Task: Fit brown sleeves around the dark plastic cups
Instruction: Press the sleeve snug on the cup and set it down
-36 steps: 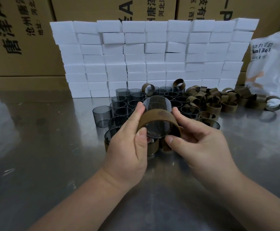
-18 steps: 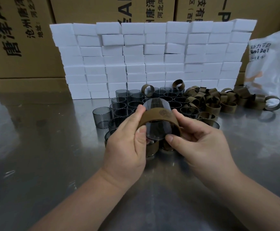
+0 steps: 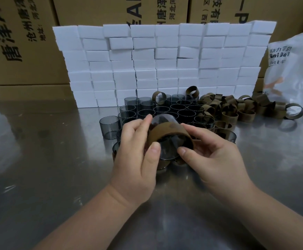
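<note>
Head view, left to right. Steel table (image 3: 39, 159) with one stray cup (image 3: 109, 129) standing apart at the left edge of the bare cups (image 3: 165, 109), which are packed upright in front of the white foam blocks (image 3: 165, 60). Cardboard boxes (image 3: 21, 42) sit behind.

The left hand (image 3: 136, 156) pinches the held cup (image 3: 167, 150), forefinger up at the far end, thumb at the near edge. The held cup is in the air between both hands, above the near edge of the cluster. Its long axis runs from near and low to far and high, leaning a little left at the top. The sleeve (image 3: 168, 131) is around its middle, and dark plastic shows out of both ends.

The right hand (image 3: 213, 156) pinches the sleeve, forefinger along its top right, thumb on its near rim; the other fingers are curled behind. Both hands are equally close, one on each side.

We judge that the next push runs along that axis, sleeve sliding against cup. A couple of sleeved cups (image 3: 162, 164) show partly under the hands. Loose sleeves (image 3: 237, 109) are heaped to the right, nearer the right hand, and a white bag (image 3: 294, 73) is at the far right.

Compared with half a second ago, the sleeve shows a broader face and covers more of the cup, which is tipped more and sits slightly lower. The thumbs have barely shifted.
</note>
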